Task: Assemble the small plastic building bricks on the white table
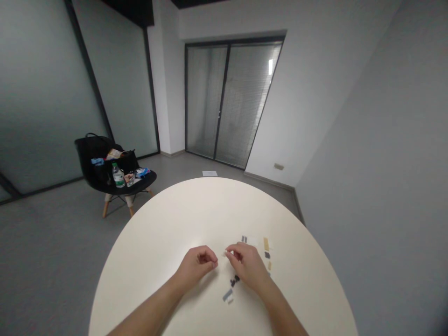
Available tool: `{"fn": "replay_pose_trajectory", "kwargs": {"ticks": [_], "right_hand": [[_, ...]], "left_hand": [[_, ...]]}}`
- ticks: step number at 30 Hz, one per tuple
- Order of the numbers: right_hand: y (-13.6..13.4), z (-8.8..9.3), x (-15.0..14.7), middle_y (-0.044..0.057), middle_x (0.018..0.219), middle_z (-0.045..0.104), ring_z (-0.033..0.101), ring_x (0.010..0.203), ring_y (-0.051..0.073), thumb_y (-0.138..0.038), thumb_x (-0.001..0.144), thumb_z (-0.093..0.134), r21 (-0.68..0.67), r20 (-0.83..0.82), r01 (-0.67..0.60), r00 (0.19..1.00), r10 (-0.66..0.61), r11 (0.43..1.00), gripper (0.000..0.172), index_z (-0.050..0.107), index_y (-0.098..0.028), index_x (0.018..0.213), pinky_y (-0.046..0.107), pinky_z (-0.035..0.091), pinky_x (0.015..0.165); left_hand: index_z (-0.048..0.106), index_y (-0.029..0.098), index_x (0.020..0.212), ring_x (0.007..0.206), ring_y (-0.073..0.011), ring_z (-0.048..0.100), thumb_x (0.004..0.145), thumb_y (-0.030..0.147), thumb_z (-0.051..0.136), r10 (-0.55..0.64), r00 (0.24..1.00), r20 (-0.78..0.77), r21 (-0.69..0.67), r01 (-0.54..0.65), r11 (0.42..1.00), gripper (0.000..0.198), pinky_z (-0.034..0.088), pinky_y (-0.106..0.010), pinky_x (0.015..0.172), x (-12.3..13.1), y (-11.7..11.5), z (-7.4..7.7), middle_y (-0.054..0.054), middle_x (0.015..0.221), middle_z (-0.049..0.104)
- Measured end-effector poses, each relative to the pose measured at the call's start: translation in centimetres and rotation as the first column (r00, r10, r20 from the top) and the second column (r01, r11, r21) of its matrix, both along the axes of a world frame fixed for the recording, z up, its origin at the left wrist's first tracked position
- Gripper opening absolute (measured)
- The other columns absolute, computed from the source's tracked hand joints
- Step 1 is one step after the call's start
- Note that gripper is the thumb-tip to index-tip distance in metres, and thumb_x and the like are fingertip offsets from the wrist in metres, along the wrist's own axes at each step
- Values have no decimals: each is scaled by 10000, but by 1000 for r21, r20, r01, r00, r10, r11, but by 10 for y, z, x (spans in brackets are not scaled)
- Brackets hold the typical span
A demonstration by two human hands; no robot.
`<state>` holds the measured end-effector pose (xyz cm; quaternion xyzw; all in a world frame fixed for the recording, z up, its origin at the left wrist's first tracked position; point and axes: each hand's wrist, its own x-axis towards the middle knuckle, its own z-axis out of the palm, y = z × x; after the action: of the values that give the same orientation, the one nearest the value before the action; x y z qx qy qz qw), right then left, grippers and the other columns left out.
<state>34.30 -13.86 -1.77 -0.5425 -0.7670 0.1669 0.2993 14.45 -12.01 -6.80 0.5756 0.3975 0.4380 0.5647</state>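
Note:
My right hand (248, 265) is closed in a pinch over the table, with a small white piece (225, 253) at the tips of its thumb and forefinger. To its left, my left hand (196, 267) has thumb and fingertips drawn together; anything between them is too small to make out. Below the right hand lie small black pieces (234, 281), a flat grey piece (227, 295) and a white piece (230, 301). Beyond its knuckles are grey strips (244, 239). On its right sit a tan piece (266, 243), a dark grey piece (267, 255) and a smaller tan piece (269, 265).
The round white table (196, 205) fills the foreground. A black chair (84, 158) at the left carries a bag, a plastic bottle (118, 176) and packets. A white sheet (209, 173) shows past the table's far edge. Walls and a glass door (224, 102) stand behind.

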Motion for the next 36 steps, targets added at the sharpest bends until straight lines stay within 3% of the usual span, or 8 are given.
{"fn": "replay_pose_trajectory", "kwargs": {"ticks": [5,10,18,20,24,36], "right_hand": [[13,-8,25,48,751,681,595,683,179,-340,921,500,69,1,295,955,-296,953,291,743,-181,907,283,436,687],[18,-6,44,66,862,725,637,773,191,-293,907,510,17,173,463,872,-458,886,261,749,-190,925,288,445,725],[17,-10,41,74,922,769,681,849,208,-282,913,528,-34,350,489,823,-448,871,252,771,-217,891,281,443,713],[18,-12,41,76,929,772,689,854,213,-288,913,529,-32,370,495,813,-450,868,255,773,-221,881,280,441,698],[19,-13,40,90,909,771,696,823,214,-309,927,515,-41,401,504,799,-448,863,285,776,-221,854,282,434,671],[21,-13,37,82,889,763,689,797,200,-313,918,543,-3,426,526,770,-475,850,239,749,-227,834,276,418,648]], "left_hand": [[685,148,701,628,-136,564,672,181,719,-24,1000,-1,-12,24,1000,55,417,-243,606,-1,1,-7,-19,659,650],[679,147,703,604,-129,535,683,189,692,-45,998,-54,-6,44,999,49,386,-237,578,-1,0,-4,-9,632,619],[720,154,765,650,-145,559,738,193,667,-138,927,-348,146,199,969,71,416,-237,606,-1,-14,16,-33,723,667],[745,169,827,678,-154,577,736,217,709,-153,895,-418,232,268,935,109,428,-247,643,-1,-17,19,-41,768,690],[774,236,947,831,-201,627,745,332,795,-186,836,-515,395,425,815,225,418,-302,822,0,-20,24,-46,827,740],[785,301,1010,901,-225,640,815,427,742,-230,778,-585,443,544,713,237,388,-338,849,2,-25,29,-61,923,754]]}}
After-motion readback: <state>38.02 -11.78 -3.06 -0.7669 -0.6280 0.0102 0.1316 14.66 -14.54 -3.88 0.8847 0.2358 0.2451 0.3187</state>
